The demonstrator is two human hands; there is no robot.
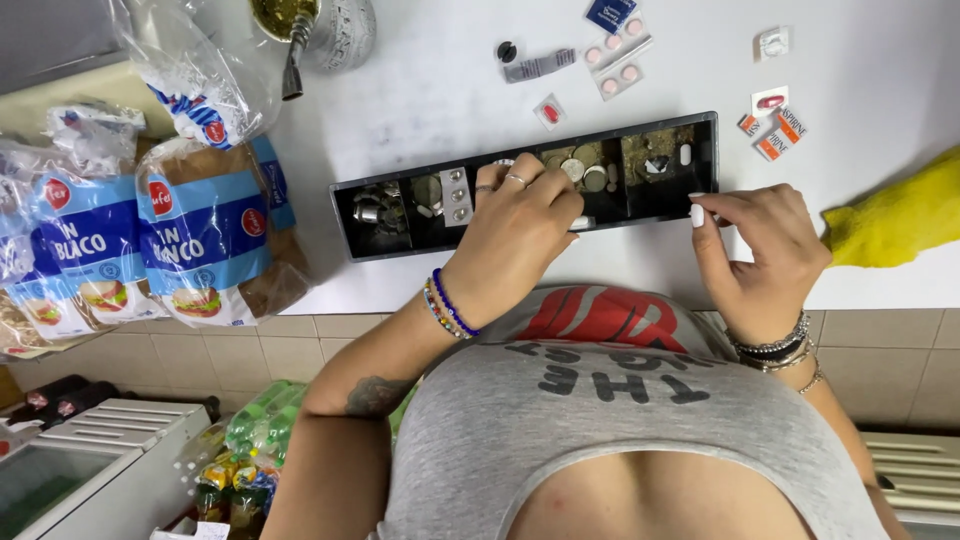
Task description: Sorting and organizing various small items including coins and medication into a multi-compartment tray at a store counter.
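Left of both hands, bagged bread loaves [200, 235] lie untouched. The left hand [520, 235], grip curled closed, cannot be seen holding anything inside the black compartment tray [352, 222]. The right hand [765, 255] pinches its rim; loose blister packs [618, 62] remain beyond.

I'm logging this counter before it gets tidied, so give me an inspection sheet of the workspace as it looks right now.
Surface: white counter, tiled front below.
Job's things: long black tray with compartments holding coins, blister strips and loose pills.
Clutter: pill blisters and sachets behind the tray; bagged bread loaves at left; metal cup with straw; yellow cloth at right.
Hands: left hand reaches into the tray's middle; right hand pinches the tray's right end. Whether the left fingers hold anything is hidden.
Cables: nothing seen.
Surroundings: bottles and a white chest unit on the floor side.
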